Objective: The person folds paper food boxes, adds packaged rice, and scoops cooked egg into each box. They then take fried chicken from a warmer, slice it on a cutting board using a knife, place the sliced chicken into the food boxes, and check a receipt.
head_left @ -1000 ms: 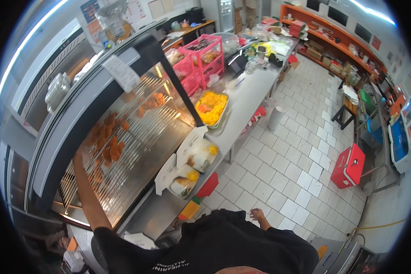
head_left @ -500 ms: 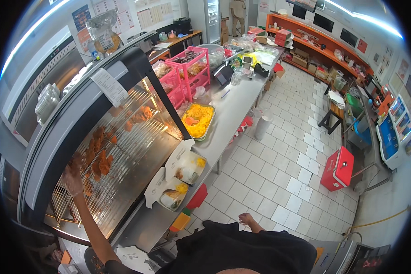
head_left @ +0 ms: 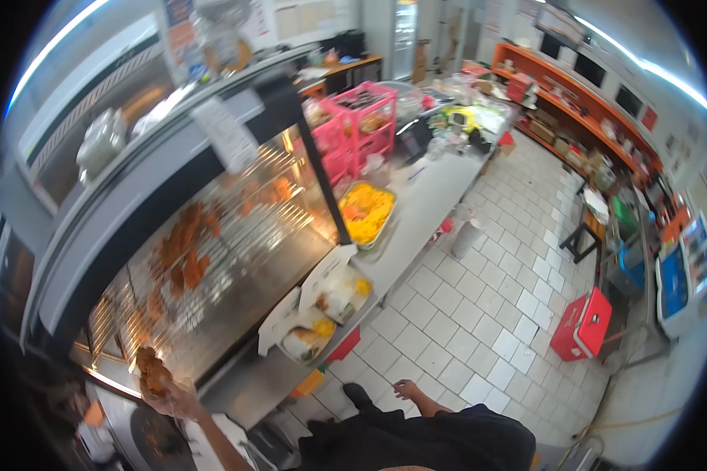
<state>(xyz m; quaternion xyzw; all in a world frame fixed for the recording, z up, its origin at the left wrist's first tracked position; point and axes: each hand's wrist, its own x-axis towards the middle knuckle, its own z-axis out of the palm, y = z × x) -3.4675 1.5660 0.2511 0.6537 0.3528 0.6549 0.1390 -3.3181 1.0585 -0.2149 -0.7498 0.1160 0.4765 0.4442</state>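
My left hand (head_left: 174,402), in a thin clear glove, grips a browned piece of fried chicken (head_left: 152,369) at the near lower corner of the heated display case (head_left: 236,275). More fried chicken (head_left: 184,243) lies on the wire rack inside, behind my hand. Over the floor on the right hangs my right hand (head_left: 405,388), bare, with its fingers loosely apart and nothing in them. Two open white takeaway boxes (head_left: 308,342) stand on the counter beside the case, holding yellow rice and other food partly wrapped or hidden.
A tray of yellow rice (head_left: 368,212) rests farther along the steel counter (head_left: 416,196), near pink baskets (head_left: 361,118). Below my left hand is a dark round pan (head_left: 157,432). A red cooler box (head_left: 581,323) stands on the tiled floor at the right.
My left hand has come out from the rack toward me and now holds a piece of fried chicken outside the case. The view has shifted, and my right hand stays low.
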